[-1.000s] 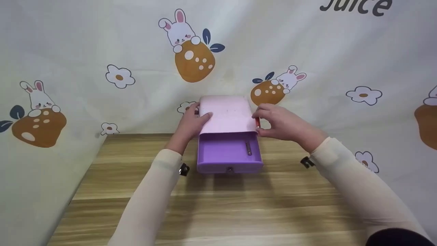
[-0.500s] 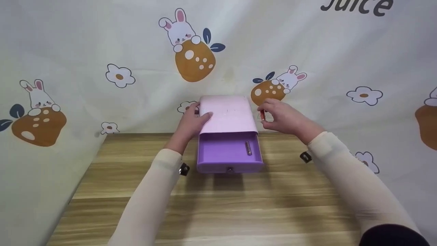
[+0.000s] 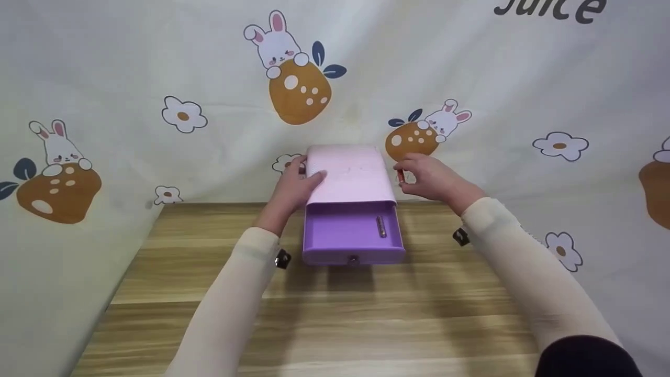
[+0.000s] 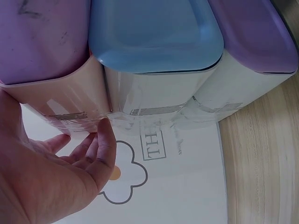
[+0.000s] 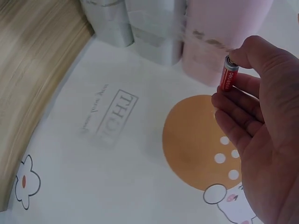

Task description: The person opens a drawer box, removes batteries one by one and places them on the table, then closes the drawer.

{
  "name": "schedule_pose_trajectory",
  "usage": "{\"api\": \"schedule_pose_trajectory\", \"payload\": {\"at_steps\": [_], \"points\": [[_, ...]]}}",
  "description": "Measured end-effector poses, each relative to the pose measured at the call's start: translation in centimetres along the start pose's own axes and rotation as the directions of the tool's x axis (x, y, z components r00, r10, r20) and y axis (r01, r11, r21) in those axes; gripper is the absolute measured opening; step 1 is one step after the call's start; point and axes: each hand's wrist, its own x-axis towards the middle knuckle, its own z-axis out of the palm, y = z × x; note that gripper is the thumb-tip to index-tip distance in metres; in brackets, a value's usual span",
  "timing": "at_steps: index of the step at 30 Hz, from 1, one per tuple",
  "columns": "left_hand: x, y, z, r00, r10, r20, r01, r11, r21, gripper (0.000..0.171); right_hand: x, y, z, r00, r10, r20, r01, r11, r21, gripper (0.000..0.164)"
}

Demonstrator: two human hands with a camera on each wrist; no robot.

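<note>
In the head view a pink casing (image 3: 350,175) stands at the back of the table with its purple drawer (image 3: 340,233) pulled out toward me. One dull-coloured battery (image 3: 381,226) lies inside at the drawer's right. My left hand (image 3: 294,189) grips the casing's left side, thumb on top and fingers down the side. Beside the right wall, my right hand (image 3: 434,178) pinches a red battery (image 5: 229,75) between thumb and fingers, its metal end under the thumb in the right wrist view. A small gap separates that hand from the casing.
The left wrist view shows blue (image 4: 156,37) and purple (image 4: 259,32) drawers in white casings below the pink one, taped together. A cloth (image 3: 220,57) printed with rabbits hangs behind. Wood-grain table (image 3: 209,283) stretches out in front.
My right hand has moved right, off the casing's side, with the red battery, then slightly back left. The left hand and the open drawer have stayed in place.
</note>
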Motion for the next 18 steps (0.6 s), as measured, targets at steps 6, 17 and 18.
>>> {"api": "schedule_pose_trajectory", "payload": {"at_steps": [6,17,18], "points": [[-0.1,0.1,0.1,1.000,-0.010,0.005,0.010,1.000,0.010,0.088,0.1,1.0,1.3,1.000,0.009,-0.002,-0.009,1.000,-0.011,0.033],[-0.3,0.3,0.0,1.000,-0.017,-0.004,0.017,1.000,0.016,0.088,0.1,1.8,3.3,0.999,0.047,-0.012,-0.047,0.999,-0.015,0.024],[-0.3,0.3,0.0,1.000,-0.016,-0.006,0.016,1.000,0.017,0.088,0.1,1.9,3.6,0.999,0.052,-0.009,-0.052,0.999,-0.017,0.023]]}}
